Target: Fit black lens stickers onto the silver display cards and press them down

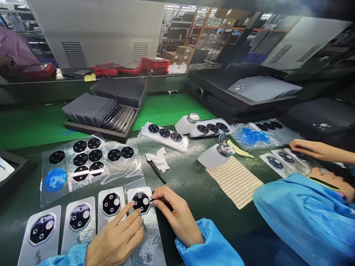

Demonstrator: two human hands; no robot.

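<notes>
Near edge of the counter [188, 171]: one silver panel [151, 238], set lengthwise, a black octagonal plate [141, 201] at its far end; left hand [118, 236], palm down, fingers spread, grip loose and holding nothing, fingertips against the plate's left side; right hand [179, 218], grip narrow, thumb and forefinger pinching a slim dark piece [151, 200] at the plate's right edge, its kind too small to tell. To the left, three further silver panels [78, 236] in a row, each bearing a similar plate. Just beyond, clear plastic sheets [107, 173] with black discs and one round blue piece [56, 180]; a white cloth [159, 159] with a thin black tool [157, 171] beside it; a sheet of red dots [235, 183]. At right, a co-worker's blue sleeve [307, 214] and hands [323, 150] over more panels. Farther, two white bottles [212, 155] with metal caps; two packs [165, 136] of three discs each. Behind these, a black tray [126, 135] of upright dark panels; a larger black case [213, 92] carrying grey sheets [263, 88]. Farthest, red folders [155, 65] and stacked cartons [180, 54].
</notes>
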